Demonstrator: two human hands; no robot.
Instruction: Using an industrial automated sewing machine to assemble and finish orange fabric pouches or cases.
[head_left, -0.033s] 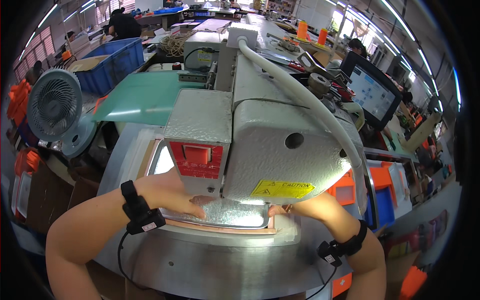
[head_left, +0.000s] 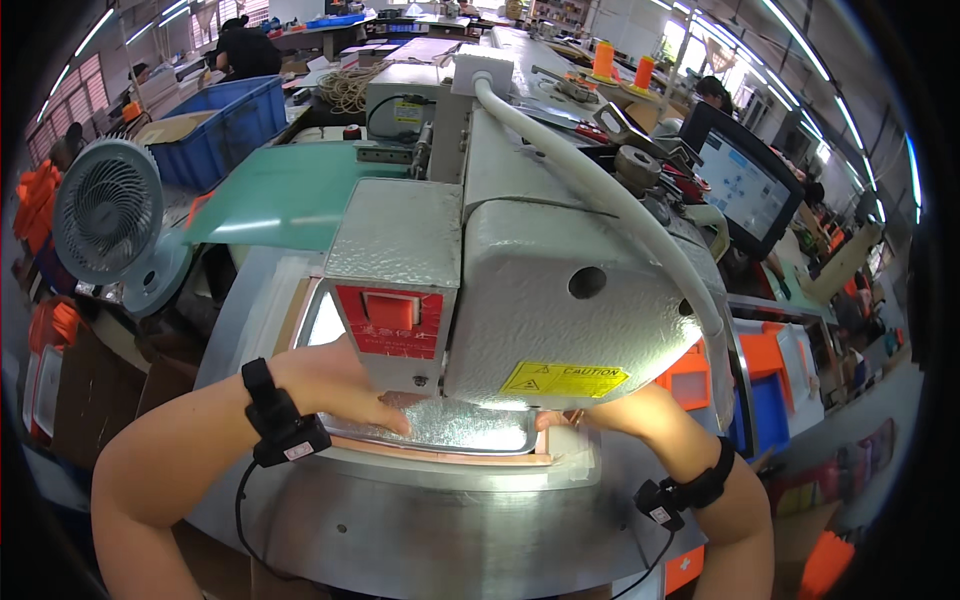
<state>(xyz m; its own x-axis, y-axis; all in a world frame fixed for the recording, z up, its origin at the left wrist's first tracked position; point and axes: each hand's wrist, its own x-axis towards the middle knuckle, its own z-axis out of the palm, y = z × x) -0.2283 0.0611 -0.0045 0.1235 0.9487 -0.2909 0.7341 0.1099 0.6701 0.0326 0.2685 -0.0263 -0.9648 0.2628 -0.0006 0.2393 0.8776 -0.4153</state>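
A flat, shiny metal plate (head_left: 470, 425) with a rounded rim lies under the grey head (head_left: 560, 290) of a large sewing-type machine. My left hand (head_left: 345, 388) reaches in from the left, its thumb stretched out over the plate; the machine's box-shaped housing (head_left: 395, 240) hides the other fingers. At the plate's right end is my right hand (head_left: 572, 418), the thumb tip by the rim and most fingers hidden under the head. Brownish strips (head_left: 440, 453) border the plate on the steel worktable (head_left: 420, 530). Black straps with small devices circle both wrists.
The housing carries a red switch (head_left: 392, 312). A thick pale hose (head_left: 610, 195) arches over the head. To the left stand a fan (head_left: 110, 210) and a blue crate (head_left: 225, 125); a screen (head_left: 745, 180) and orange trays (head_left: 765, 355) are on the right. Other people are farther back.
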